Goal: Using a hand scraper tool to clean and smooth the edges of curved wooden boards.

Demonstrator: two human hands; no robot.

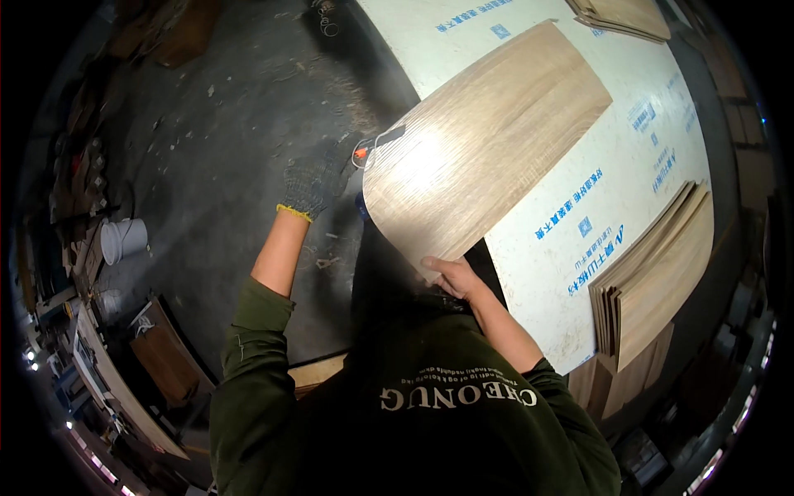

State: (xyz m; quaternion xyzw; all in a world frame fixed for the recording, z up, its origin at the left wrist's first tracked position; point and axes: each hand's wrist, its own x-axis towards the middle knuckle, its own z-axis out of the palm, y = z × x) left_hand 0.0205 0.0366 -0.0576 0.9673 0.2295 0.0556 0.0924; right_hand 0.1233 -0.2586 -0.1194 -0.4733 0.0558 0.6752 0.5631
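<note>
A light wood-grain board [496, 140] lies tilted across the middle, with a bright glare on its left part. My bare right hand [453, 277] grips its near corner, thumb on top and fingers underneath. My left hand [318, 175], in a dark knitted glove with a yellow cuff, is at the board's left edge. Its fingers are curled and blend into the dark background, so what they hold is unclear. Close to those fingertips are a small orange piece [361, 153] and a thin pale loop [376, 142], next to the board's edge.
Under the board is a white sheet [554, 256] with blue print. A stack of wood-grain boards [653, 277] sits at its right edge, more boards [624, 18] at the far right corner. A white bucket [124, 240] stands left on the dark grey floor [223, 107].
</note>
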